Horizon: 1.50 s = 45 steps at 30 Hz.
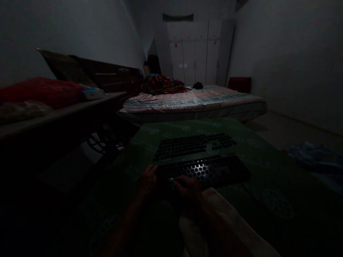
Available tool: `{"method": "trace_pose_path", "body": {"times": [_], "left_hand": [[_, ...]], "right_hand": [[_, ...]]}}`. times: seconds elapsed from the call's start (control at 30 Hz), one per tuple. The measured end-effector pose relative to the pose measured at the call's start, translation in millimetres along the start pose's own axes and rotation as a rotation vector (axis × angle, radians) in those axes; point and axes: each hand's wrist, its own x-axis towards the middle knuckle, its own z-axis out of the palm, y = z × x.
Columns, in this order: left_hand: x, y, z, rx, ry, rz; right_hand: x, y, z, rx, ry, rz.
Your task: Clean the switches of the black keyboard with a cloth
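Observation:
The room is very dark. A green patterned cloth [257,150] covers the surface in front of me. On it lie a sheet of loose black keycaps [193,144] and, nearer to me, a black keyboard frame [214,171] with open holes. My left hand [147,182] grips the frame's left end, fingers curled. My right hand [187,187] rests on the frame's near edge with fingers pinched around a small bluish object that I cannot make out.
A bed [193,101] with a striped sheet and bundled colourful clothes [162,85] stands beyond the cloth. A sewing-machine table [61,114] with red fabric [40,91] is at left. A white wardrobe [194,51] stands at the back. Bluish cloth [313,155] lies at right.

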Motion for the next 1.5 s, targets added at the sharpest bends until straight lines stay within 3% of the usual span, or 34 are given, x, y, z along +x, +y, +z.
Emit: {"method": "trace_pose_path", "body": {"times": [0.27,0.67,0.9,1.03,1.23,1.5], "left_hand": [[3,0,-7.6,-0.007,-0.056,0.015],[4,-4,-5.9,-0.031,0.006,0.052],[5,4,-15.2,0.018,-0.101,0.018],[9,9,-17.2,0.075,-0.103,0.011],[10,35,-17.0,0.147,-0.023,0.041],[23,76,-4.3,-0.038,-0.097,0.206]], "right_hand": [[1,-4,-1,0.002,-0.017,0.043],[2,-4,-2,-0.025,0.019,-0.025],[2,-5,-3,-0.028,0.0,-0.002],[2,-3,-3,-0.027,0.001,-0.002],[0,-1,-1,0.028,0.001,-0.016],[-2,-4,-7,-0.02,0.078,-0.025]]}}
